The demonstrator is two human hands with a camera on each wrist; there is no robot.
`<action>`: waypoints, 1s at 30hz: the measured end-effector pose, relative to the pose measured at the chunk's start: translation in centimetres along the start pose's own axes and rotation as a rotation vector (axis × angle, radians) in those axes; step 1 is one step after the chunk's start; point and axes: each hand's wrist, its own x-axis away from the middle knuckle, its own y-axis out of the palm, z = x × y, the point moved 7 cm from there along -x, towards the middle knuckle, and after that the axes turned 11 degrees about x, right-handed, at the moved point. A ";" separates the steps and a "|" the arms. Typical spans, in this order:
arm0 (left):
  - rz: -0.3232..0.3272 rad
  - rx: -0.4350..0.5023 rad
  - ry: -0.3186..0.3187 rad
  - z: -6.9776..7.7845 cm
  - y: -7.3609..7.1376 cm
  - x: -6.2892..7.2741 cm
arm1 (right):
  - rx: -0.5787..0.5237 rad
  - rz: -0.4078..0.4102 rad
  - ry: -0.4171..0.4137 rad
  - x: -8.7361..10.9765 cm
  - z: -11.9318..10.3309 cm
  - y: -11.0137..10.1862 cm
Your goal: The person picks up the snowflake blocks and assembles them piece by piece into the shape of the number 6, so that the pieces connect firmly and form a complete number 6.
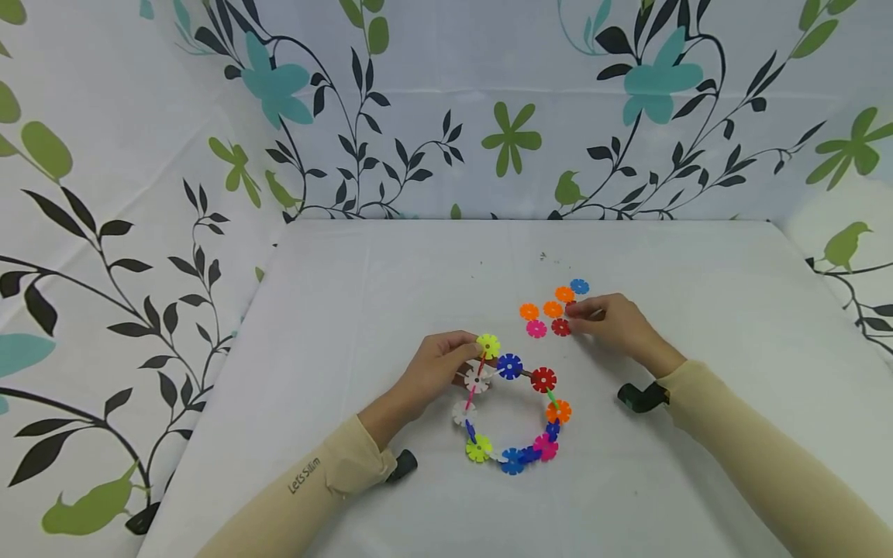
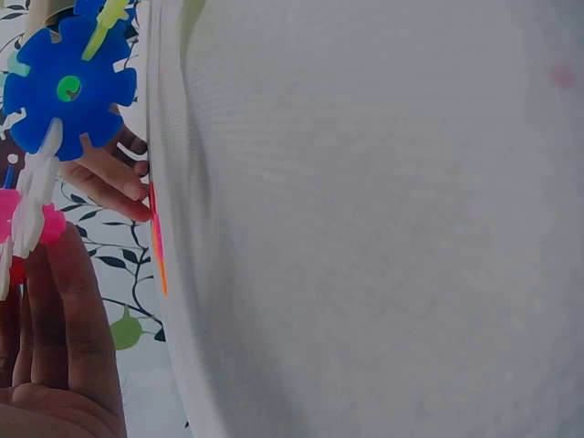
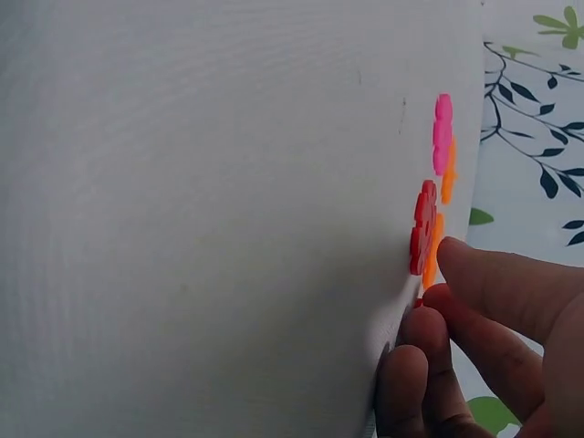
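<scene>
Six loose discs [image 1: 551, 309] (three orange); one disc ring [image 1: 512, 412]; two hands.

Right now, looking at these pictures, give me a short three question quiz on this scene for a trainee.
1. True or false: the left hand holds the ring of snowflake discs at its yellow-green disc.
2. How many orange discs lie in the loose group by the right hand? A) one B) three C) five
3. Fill in: the loose disc farthest from the person is ____.

Key: 1 true; 2 B; 3 blue.
</scene>
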 end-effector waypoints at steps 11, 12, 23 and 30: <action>-0.001 0.005 -0.001 -0.1 0.0 -0.1 | 0.075 0.026 0.000 0.0 -0.6 0.4; -0.003 0.005 -0.001 -0.1 0.0 -0.1 | 0.078 0.026 -0.006 0.0 -0.7 0.4; -0.007 0.011 0.000 -0.2 -0.1 -0.4 | 0.081 0.007 -0.030 0.1 -1.2 0.2; -0.013 0.013 -0.006 -0.3 -0.1 -0.5 | 0.079 0.000 -0.058 0.0 -1.3 0.1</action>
